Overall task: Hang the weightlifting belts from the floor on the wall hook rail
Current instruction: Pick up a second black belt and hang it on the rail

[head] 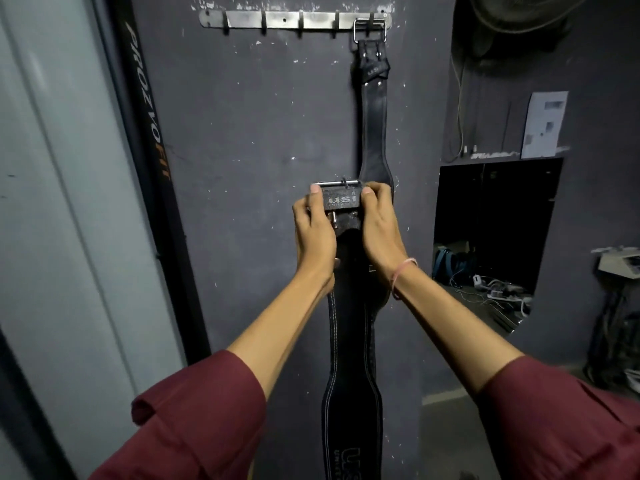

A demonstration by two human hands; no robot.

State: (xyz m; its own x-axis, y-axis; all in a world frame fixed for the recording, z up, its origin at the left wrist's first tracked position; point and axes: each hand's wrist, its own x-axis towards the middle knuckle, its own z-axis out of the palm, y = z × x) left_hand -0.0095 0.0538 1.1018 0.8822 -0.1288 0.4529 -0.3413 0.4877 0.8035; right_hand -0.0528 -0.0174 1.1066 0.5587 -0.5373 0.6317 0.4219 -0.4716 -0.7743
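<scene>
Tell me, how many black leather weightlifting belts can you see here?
2. One black leather belt hangs by its buckle from the rightmost hook of the metal wall hook rail. The other black stitched belt is held up by both hands, left hand, right hand.

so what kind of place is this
Likely a gym's storage corner: a weightlifting belt hangs from a wall hook rail, both hands hold a second belt, and a fitness-branded banner stands leftward.

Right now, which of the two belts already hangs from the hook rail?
The belt on the right, its buckle over the rail's rightmost hook; both hands hold the other.
</scene>
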